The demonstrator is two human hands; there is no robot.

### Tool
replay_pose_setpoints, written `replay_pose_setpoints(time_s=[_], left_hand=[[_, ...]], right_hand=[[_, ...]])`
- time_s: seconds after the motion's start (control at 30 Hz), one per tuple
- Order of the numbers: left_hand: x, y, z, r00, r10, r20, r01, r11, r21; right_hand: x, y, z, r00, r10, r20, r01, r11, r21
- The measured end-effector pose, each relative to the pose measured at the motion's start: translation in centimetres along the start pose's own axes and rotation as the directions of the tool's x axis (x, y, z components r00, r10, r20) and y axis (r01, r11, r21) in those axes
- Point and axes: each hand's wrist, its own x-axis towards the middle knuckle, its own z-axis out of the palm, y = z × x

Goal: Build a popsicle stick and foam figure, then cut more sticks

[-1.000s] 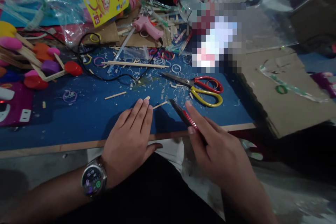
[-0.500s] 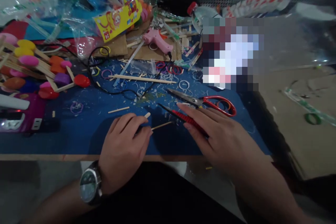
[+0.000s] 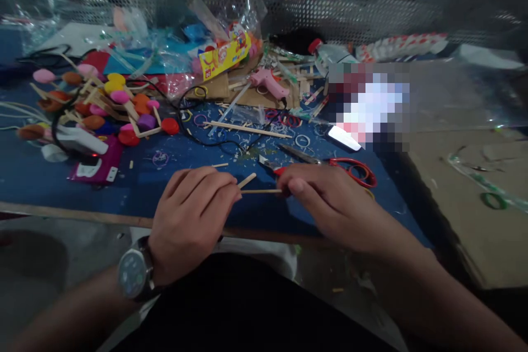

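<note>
My left hand (image 3: pixel 198 212), closed with its fingers bent, grips a flat wooden craft stick (image 3: pixel 247 180), whose rounded end sticks out past the fingertips. From the same fingertips a thin wooden strip (image 3: pixel 260 192) runs across to my right hand (image 3: pixel 325 198). The fingers of that hand are curled and pinch the strip's other end. Just beyond them a red utility knife (image 3: pixel 279 170) points its blade up and left; its handle is mostly hidden by my hand. Scissors (image 3: pixel 350 168) with red handles lie right behind it on the blue tabletop (image 3: pixel 198 157).
A pink glue gun (image 3: pixel 270 83) lies at the back with its black cord looping across the table. Craft-stick pieces with colored pompoms (image 3: pixel 140 115) stand left, near a purple box (image 3: pixel 99 159). A blurred-out phone (image 3: pixel 346 138) and cardboard (image 3: pixel 454 220) are right.
My right hand has let go of the red utility knife and moved left to take the thin strip's end. The view has shifted, showing more of the left side.
</note>
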Motion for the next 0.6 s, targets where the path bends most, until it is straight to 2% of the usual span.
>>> replay_pose_setpoints(time_s=[0.07,0.13,0.23,0.33,0.47,0.6], left_hand=[[0.3,-0.9,-0.8,0.998,0.063,-0.03,-0.061,0.997,0.048],[0.8,-2.0,-1.5,0.996,0.086,-0.035,-0.083,0.993,0.08],[1.9,-4.1,-1.9,0.998,0.022,0.051,-0.024,0.999,0.042],[3.3,-5.9,-1.8,0.974,-0.036,0.223,0.06,0.993,-0.104],[5.1,-7.0,-0.9,0.906,-0.034,0.422,0.177,0.936,-0.303],[6.2,-7.6,0.1,0.867,0.006,0.498,0.254,0.855,-0.452]], right_hand=[[1.7,-1.2,0.0,0.992,-0.01,0.128,0.001,0.998,0.07],[3.5,-2.0,0.0,0.985,-0.057,0.165,0.044,0.996,0.083],[5.6,-2.2,0.1,0.991,-0.095,0.093,0.095,0.995,0.012],[6.6,-1.8,0.5,0.993,-0.116,-0.03,0.115,0.992,-0.051],[7.1,-0.7,1.1,0.982,-0.132,-0.134,0.144,0.986,0.082],[7.3,0.4,1.5,0.976,-0.122,-0.183,0.159,0.966,0.203]])
